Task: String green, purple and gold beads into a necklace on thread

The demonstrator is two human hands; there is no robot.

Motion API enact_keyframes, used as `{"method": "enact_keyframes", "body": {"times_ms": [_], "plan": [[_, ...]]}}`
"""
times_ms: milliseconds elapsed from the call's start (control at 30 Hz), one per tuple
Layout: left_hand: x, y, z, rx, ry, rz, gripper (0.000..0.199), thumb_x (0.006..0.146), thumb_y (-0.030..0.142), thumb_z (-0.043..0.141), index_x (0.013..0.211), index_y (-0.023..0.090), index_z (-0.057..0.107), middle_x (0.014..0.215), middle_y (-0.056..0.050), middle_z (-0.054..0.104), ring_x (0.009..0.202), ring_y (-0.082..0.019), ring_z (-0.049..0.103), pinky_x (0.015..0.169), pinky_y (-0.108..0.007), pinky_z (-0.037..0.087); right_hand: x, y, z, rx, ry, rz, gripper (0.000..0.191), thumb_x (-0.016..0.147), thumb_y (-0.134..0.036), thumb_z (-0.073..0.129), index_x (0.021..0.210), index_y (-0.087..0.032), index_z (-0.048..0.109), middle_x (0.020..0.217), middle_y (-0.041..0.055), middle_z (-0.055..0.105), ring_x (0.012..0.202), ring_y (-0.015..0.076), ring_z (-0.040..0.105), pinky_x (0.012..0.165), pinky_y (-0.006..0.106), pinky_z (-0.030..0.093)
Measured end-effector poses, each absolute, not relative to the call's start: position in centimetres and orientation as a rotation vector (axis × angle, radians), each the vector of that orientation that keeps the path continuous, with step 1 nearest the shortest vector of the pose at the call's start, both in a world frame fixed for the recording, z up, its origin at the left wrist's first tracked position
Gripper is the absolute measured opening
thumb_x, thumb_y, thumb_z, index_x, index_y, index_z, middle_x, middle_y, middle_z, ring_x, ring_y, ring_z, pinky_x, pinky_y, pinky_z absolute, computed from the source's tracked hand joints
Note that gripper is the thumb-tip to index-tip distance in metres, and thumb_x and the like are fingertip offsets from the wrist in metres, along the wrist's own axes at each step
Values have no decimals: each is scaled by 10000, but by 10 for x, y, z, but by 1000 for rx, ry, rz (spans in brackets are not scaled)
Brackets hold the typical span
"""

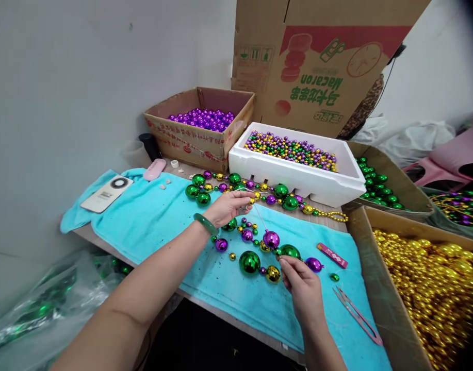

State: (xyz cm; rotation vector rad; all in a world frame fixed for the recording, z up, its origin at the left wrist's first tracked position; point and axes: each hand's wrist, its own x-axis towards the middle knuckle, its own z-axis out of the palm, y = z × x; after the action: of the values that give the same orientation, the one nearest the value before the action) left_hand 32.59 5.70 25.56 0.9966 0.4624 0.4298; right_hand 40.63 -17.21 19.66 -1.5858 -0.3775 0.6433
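My left hand (230, 206), with a green bangle at the wrist, is closed in a pinch on a thin pale thread (260, 217). That thread runs taut down to a shiny purple bead (271, 239). Just below this bead, my right hand (302, 283) pinches the bead strand; the exact spot between its fingertips is hidden. Around the hands lie a large green bead (249, 262), a gold bead (273, 273) and a purple bead (314, 265). Behind my left hand a beaded garland (280, 190) stretches along the towel's far edge, partly covered by my fingers.
A turquoise towel (143, 232) covers the table. Pink thread snips (358, 314) and a red packet (332, 255) lie at right, a phone (107, 194) at left. Behind stand a carton of purple beads (190, 136) and a white foam box (298, 178); gold beads (433, 288) fill a right-hand carton.
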Motion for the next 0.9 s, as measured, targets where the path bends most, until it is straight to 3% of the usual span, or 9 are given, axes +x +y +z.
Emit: {"method": "enact_keyframes", "body": {"times_ms": [100,233,333,400,467,633,767,900], "plan": [[325,55,255,1121,464,457,196,728,128,670,923,112,663,793,-33,636,683,-73,569,710,-259,443,407,-172,195,-1601,-390,644,370,615,-466,740,786,-139,715,503,-21,491,460,91,401,430,214,308],[321,46,256,1333,409,369,440,750,250,664,1172,163,575,837,-45,658,696,-96,580,696,-271,440,408,-172,189,-1578,-384,683,370,613,-467,750,793,-145,715,523,-19,506,474,90,410,443,212,326],[315,50,252,1663,479,389,339,826,361,563,1103,176,624,933,-75,671,842,-163,602,782,-325,454,409,-173,185,-1549,-355,724,368,619,-467,756,806,-153,709,560,-10,536,495,95,438,457,210,352],[307,65,244,2007,727,536,279,836,357,544,1002,168,668,1018,-95,658,982,-216,573,897,-372,415,410,-175,184,-1532,-337,742,369,622,-467,759,814,-156,704,574,-8,543,503,95,448,460,206,359],[296,87,234,2295,1061,616,282,827,308,551,1045,160,654,1122,-129,611,1115,-277,503,981,-424,349,411,-177,185,-1520,-326,753,371,623,-467,762,814,-155,698,572,-11,536,499,90,441,449,196,349],[272,128,212,2452,1358,278,494,706,208,656,1187,143,571,1229,-182,506,1155,-370,459,965,-470,347,409,-176,189,-1489,-313,768,380,610,-466,772,810,-153,691,553,-18,517,488,81,423,432,183,325],[267,129,210,2346,1294,271,602,681,303,694,1220,124,493,1178,-165,539,1075,-314,532,900,-401,420,405,-172,192,-1499,-332,776,381,608,-473,768,793,-150,690,549,-16,517,485,82,426,445,191,334],[269,118,219,1610,923,449,567,687,368,703,1163,176,461,1104,-108,573,911,-208,596,720,-313,487,400,-170,194,-1530,-405,742,372,620,-482,750,767,-145,690,521,-18,500,471,84,415,443,200,322]]}}
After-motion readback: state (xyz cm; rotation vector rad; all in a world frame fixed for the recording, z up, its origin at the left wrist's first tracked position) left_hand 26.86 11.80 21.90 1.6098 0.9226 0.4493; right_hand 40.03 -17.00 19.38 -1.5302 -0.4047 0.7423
